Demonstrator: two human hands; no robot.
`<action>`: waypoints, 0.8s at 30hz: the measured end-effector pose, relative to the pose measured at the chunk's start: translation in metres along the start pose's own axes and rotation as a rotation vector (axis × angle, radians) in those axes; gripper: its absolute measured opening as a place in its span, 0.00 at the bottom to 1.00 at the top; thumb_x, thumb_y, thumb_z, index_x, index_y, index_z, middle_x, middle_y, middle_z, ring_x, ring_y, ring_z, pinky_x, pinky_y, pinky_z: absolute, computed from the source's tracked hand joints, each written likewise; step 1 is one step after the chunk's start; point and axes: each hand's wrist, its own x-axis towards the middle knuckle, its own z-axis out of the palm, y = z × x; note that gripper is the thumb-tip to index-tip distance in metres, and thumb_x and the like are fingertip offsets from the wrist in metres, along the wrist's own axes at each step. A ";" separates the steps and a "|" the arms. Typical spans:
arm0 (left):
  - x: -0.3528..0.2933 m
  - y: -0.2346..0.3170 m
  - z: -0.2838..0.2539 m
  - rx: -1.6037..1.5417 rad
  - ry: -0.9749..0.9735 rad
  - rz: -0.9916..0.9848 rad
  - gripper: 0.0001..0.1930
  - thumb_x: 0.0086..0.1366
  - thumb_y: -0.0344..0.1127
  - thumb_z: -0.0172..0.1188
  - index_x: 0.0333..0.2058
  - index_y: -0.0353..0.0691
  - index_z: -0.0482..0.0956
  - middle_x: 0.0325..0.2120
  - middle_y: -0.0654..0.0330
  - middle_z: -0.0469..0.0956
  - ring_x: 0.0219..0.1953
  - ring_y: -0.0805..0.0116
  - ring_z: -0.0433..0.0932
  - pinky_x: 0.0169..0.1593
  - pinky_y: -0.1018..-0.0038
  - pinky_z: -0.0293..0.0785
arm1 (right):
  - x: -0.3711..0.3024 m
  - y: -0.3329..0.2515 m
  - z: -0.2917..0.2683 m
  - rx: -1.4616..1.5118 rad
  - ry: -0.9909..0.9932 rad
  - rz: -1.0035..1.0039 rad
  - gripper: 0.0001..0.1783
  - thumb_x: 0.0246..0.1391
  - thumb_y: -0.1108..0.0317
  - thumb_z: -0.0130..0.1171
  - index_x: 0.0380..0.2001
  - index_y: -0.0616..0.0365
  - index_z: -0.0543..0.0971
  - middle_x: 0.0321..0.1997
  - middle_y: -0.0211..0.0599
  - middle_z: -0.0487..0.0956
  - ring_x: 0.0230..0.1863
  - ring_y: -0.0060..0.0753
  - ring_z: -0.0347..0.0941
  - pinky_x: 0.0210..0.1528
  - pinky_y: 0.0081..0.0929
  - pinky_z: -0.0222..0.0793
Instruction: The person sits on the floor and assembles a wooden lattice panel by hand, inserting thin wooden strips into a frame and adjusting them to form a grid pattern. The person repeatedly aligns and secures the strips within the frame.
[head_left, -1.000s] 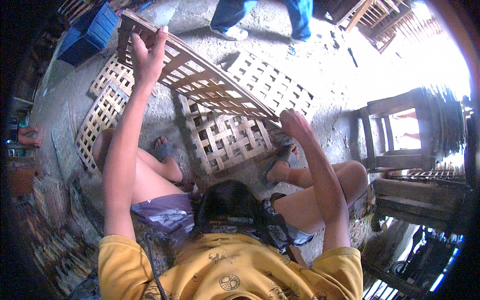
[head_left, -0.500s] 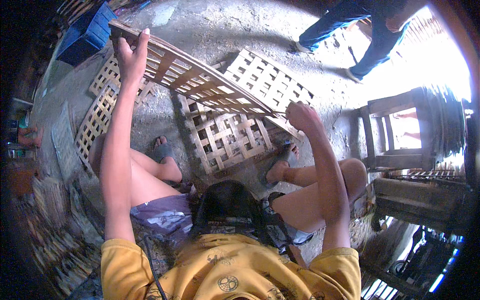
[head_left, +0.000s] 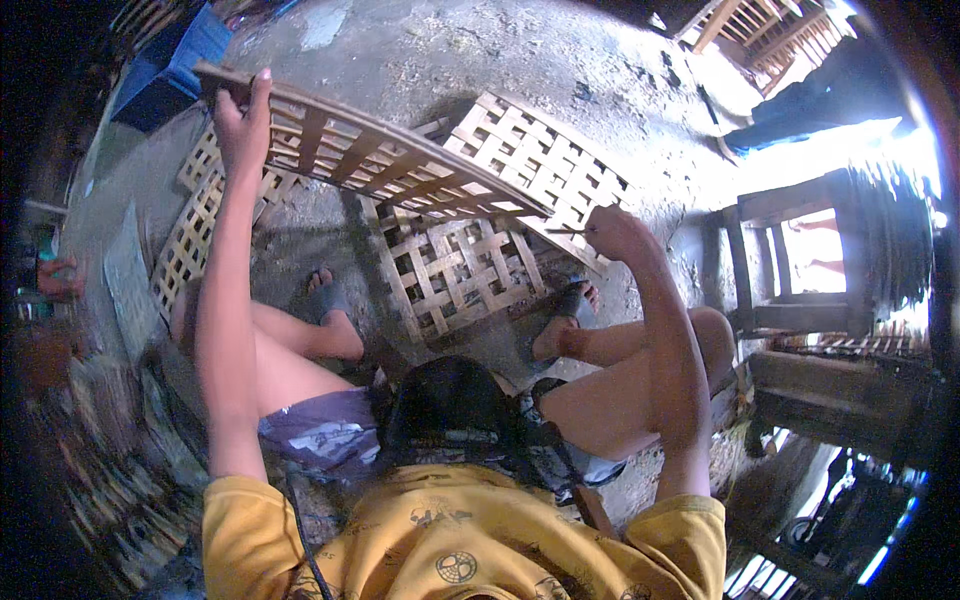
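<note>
My left hand grips the upper left end of a woven bamboo panel, thumb over the top edge. The panel is raised and tilted, its long edge sloping down to the right. Close to its lower right end, my right hand is closed around a thin, short stick-like piece. Its tip points left and seems slightly apart from the panel; what kind of piece it is I cannot make out. Below lies another woven lattice panel between my feet, and a paler one sits just beyond it.
More lattice panels lie at the left beside my leg. A blue crate stands at the far left. At the right are a wooden stool-like frame and dark timber. Another person's blue trouser leg shows at the far right.
My left hand and the panel's raised end moved left and slightly down. The panel's right end drew away from my right hand, which shifted slightly right. The other person moved to the right.
</note>
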 end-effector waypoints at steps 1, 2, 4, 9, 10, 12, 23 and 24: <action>0.006 -0.009 -0.001 -0.011 0.008 0.008 0.32 0.67 0.60 0.66 0.44 0.29 0.78 0.42 0.48 0.81 0.45 0.56 0.80 0.53 0.61 0.73 | -0.001 -0.006 -0.004 0.031 0.018 -0.039 0.15 0.58 0.64 0.56 0.35 0.64 0.85 0.38 0.60 0.84 0.42 0.59 0.84 0.49 0.51 0.79; 0.012 -0.020 -0.007 -0.020 0.025 0.007 0.33 0.67 0.61 0.66 0.45 0.29 0.78 0.42 0.47 0.81 0.45 0.55 0.80 0.53 0.61 0.72 | -0.001 -0.018 -0.012 0.053 0.032 -0.086 0.16 0.59 0.63 0.55 0.35 0.64 0.85 0.38 0.61 0.84 0.42 0.60 0.84 0.50 0.51 0.79; 0.015 -0.029 -0.012 0.087 -0.001 -0.040 0.34 0.67 0.63 0.65 0.46 0.29 0.78 0.44 0.45 0.81 0.47 0.52 0.80 0.55 0.59 0.72 | -0.010 -0.037 -0.031 0.048 0.084 0.010 0.17 0.59 0.61 0.55 0.35 0.64 0.85 0.40 0.60 0.84 0.44 0.59 0.83 0.51 0.51 0.78; 0.000 -0.008 -0.005 -0.002 -0.022 0.024 0.36 0.67 0.64 0.63 0.48 0.29 0.77 0.45 0.45 0.81 0.49 0.52 0.79 0.57 0.60 0.71 | -0.017 -0.028 -0.036 0.008 0.059 0.043 0.20 0.62 0.57 0.54 0.35 0.64 0.85 0.40 0.57 0.85 0.45 0.59 0.83 0.52 0.50 0.78; 0.002 -0.008 -0.004 -0.011 -0.022 0.038 0.36 0.67 0.64 0.63 0.48 0.29 0.77 0.45 0.46 0.81 0.49 0.53 0.79 0.57 0.60 0.71 | -0.015 -0.026 -0.037 0.009 0.056 0.013 0.20 0.62 0.56 0.54 0.35 0.64 0.85 0.40 0.57 0.85 0.45 0.58 0.83 0.52 0.50 0.77; 0.003 -0.010 -0.002 -0.020 -0.012 0.030 0.35 0.67 0.63 0.64 0.49 0.29 0.77 0.44 0.48 0.80 0.48 0.55 0.79 0.56 0.61 0.71 | -0.014 -0.021 -0.037 0.011 0.047 -0.044 0.22 0.63 0.54 0.55 0.34 0.64 0.86 0.39 0.56 0.85 0.44 0.58 0.83 0.52 0.50 0.77; 0.002 -0.014 -0.008 -0.019 -0.037 -0.030 0.36 0.67 0.64 0.63 0.50 0.29 0.76 0.46 0.45 0.79 0.49 0.52 0.78 0.57 0.60 0.71 | -0.012 -0.038 -0.039 0.045 0.032 0.070 0.23 0.60 0.53 0.56 0.35 0.64 0.86 0.36 0.57 0.85 0.42 0.58 0.83 0.51 0.50 0.76; 0.001 -0.012 -0.008 -0.010 -0.040 -0.035 0.37 0.66 0.65 0.63 0.50 0.29 0.76 0.47 0.44 0.79 0.50 0.52 0.78 0.57 0.60 0.71 | -0.011 -0.036 -0.037 0.039 0.036 0.078 0.23 0.60 0.53 0.56 0.34 0.64 0.86 0.36 0.57 0.85 0.42 0.58 0.83 0.51 0.50 0.76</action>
